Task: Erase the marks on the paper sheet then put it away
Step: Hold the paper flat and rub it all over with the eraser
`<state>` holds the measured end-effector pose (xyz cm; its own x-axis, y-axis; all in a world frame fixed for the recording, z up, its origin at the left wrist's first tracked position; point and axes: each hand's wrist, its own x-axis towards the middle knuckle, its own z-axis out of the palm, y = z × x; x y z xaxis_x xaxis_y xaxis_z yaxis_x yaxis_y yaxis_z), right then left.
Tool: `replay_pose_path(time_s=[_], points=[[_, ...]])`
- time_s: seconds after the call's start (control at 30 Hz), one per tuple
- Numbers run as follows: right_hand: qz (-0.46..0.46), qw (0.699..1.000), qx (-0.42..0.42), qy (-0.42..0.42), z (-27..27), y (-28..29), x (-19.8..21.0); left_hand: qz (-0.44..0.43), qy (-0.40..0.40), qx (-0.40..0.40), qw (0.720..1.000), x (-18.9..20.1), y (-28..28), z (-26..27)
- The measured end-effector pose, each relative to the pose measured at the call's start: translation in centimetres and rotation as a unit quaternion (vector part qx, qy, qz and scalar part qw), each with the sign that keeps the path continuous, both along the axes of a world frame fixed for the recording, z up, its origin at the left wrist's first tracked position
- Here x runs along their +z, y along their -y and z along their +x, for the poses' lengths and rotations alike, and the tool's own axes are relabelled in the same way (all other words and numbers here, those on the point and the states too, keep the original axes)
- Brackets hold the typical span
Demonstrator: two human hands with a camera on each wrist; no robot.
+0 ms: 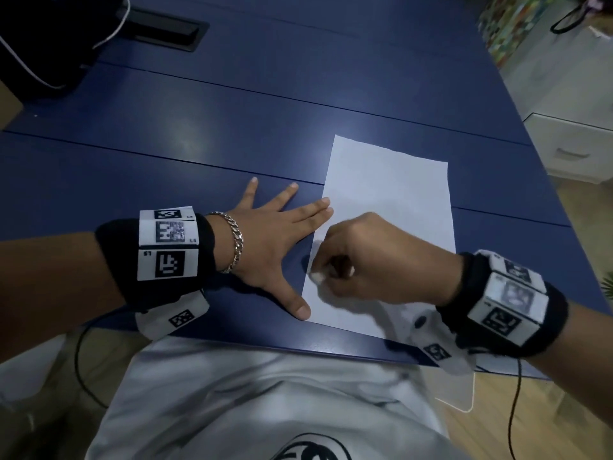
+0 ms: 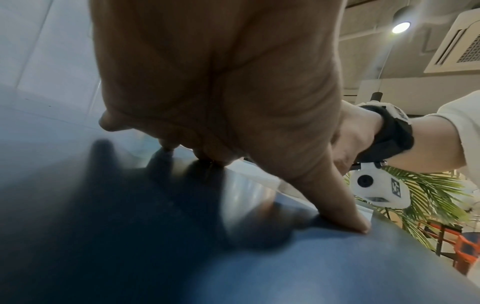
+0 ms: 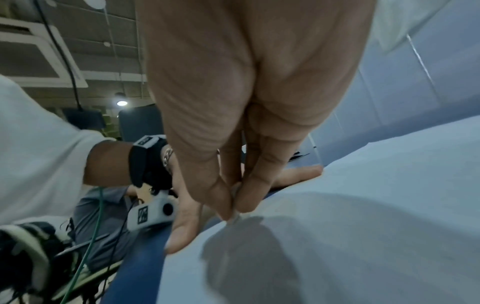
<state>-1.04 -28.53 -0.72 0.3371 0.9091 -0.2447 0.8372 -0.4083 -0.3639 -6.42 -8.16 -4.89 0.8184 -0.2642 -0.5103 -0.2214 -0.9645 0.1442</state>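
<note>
A white paper sheet (image 1: pixel 388 200) lies on the blue table (image 1: pixel 199 144), its near edge close to the table's front edge. My left hand (image 1: pixel 275 237) lies flat with fingers spread, its index fingertip and thumb tip touching the sheet's left edge. My right hand (image 1: pixel 328 273) pinches a small white eraser (image 1: pixel 316 277) and holds it down on the sheet near that left edge. In the right wrist view the eraser (image 3: pixel 235 218) sits between thumb and fingers, its tip on the paper (image 3: pixel 363 205). No marks show on the visible paper.
A black bag (image 1: pixel 43 41) stands at the far left corner beside a black cable slot (image 1: pixel 166 31). A white drawer cabinet (image 1: pixel 574 147) is off the table's right side. My body is against the table's front edge.
</note>
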Motion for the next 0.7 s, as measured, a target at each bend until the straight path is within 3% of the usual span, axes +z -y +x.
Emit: replay_pose_path(time_s=[0.13,0.3,0.43,0.6,0.7], points=[[0.052,0.992,-0.093,0.067,2.0,-0.4,-0.6,0.006,-0.002,-0.004,1.0,0.0,0.1,0.1],[0.0,0.999,-0.007,-0.034,-0.8,-0.1,-0.1,0.008,-0.007,-0.002,1.0,0.0,0.1,0.2],[0.052,0.994,-0.086,0.044,2.0,-0.7,-0.5,0.008,-0.011,0.001,1.0,0.1,0.2,0.3],[-0.012,0.999,0.011,-0.046,-0.2,0.3,0.1,0.013,-0.027,0.01,0.999,0.4,0.3,0.3],[0.035,0.999,-0.034,0.022,1.7,0.4,-0.2,0.018,-0.035,0.011,0.999,0.6,0.4,0.3]])
